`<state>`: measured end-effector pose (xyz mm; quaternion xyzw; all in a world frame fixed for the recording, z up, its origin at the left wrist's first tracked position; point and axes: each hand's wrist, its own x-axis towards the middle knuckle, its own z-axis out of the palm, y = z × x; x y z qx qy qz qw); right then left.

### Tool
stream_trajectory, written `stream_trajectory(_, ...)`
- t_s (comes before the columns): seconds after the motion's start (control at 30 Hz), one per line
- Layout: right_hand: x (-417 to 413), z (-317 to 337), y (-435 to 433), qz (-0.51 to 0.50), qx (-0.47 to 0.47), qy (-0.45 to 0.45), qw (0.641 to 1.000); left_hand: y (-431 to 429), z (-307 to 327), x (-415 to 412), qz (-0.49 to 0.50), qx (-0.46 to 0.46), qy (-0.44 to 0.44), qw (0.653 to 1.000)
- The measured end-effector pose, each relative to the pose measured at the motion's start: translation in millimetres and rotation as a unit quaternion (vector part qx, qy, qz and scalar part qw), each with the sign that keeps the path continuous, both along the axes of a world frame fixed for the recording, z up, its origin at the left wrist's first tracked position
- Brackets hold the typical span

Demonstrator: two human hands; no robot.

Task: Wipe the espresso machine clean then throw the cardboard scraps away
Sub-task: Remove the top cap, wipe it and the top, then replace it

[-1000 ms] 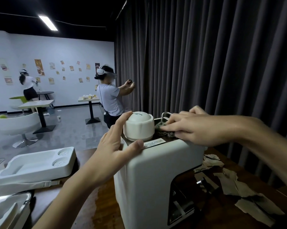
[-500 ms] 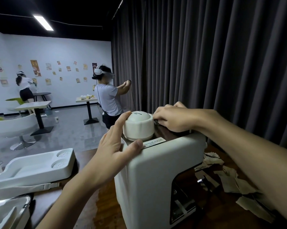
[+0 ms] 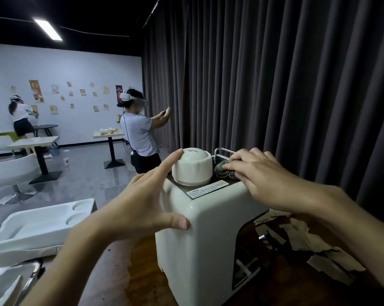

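Dark wooden table (image 3: pixel 146 272): white espresso machine (image 3: pixel 199 239) under both hands; torn cardboard scraps (image 3: pixel 314 246) right of the right hand's grip; white foam packing tray (image 3: pixel 38 228) left of the left hand.

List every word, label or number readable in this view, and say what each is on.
No text can be read.
Label strip on top of the espresso machine: print too small.
Marking on the white cap: too faint.
Posters on the far wall: blurred.
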<state>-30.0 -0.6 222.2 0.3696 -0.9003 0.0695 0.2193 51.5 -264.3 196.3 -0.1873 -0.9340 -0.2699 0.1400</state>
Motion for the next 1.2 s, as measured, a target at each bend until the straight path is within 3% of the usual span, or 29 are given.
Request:
stream_trajectory(0.2, 4.0, 9.4, 10.1, 0.018, -0.057, -0.036, 0.998, 41.0, -11.7, 12.1, 0.098, -0.103, 0.122, 0.982)
stream_trajectory(0.33, 34.4, 6.0, 18.9, 0.051, -0.098, -0.049, 0.993, 61.4, -22.1, 9.7, 0.151, -0.118, 0.182, 0.965)
stream_trajectory(0.5, 31.3, 0.7, 32.7, 0.021, -0.141, -0.077, 0.987, 97.8, -27.5, 5.0, 0.199, -0.134, 0.196, 0.951)
stream_trajectory(0.63, 25.0, -1.0, 28.5, -0.027, -0.131, -0.072, 0.988, 81.1, -19.9, 1.6, 0.152, -0.143, 0.174, 0.962)
stream_trajectory(0.77, 50.2, -1.6, 24.1, 0.007, -0.135, -0.090, 0.987, 76.5, -26.3, 2.0, 0.145, -0.084, 0.179, 0.969)
stream_trajectory(0.93, 71.7, -13.8, 17.8, 0.060, -0.170, -0.050, 0.982, 72.2, -28.3, 4.6, 0.104, -0.035, 0.185, 0.977)
stream_trajectory(1.0, 76.5, -13.8, 18.2, 0.072, -0.223, -0.064, 0.970, 68.0, -27.5, 12.2, 0.062, 0.084, 0.181, 0.978)
stream_trajectory(1.1, 86.2, -16.9, 12.3, 0.073, -0.315, -0.096, 0.941, 65.3, -23.0, 29.9, -0.021, 0.275, 0.132, 0.952)
stream_trajectory(1.2, 95.4, -20.9, -4.5, 0.096, -0.391, -0.091, 0.911, 71.7, -18.9, 45.3, -0.111, 0.360, 0.024, 0.926)
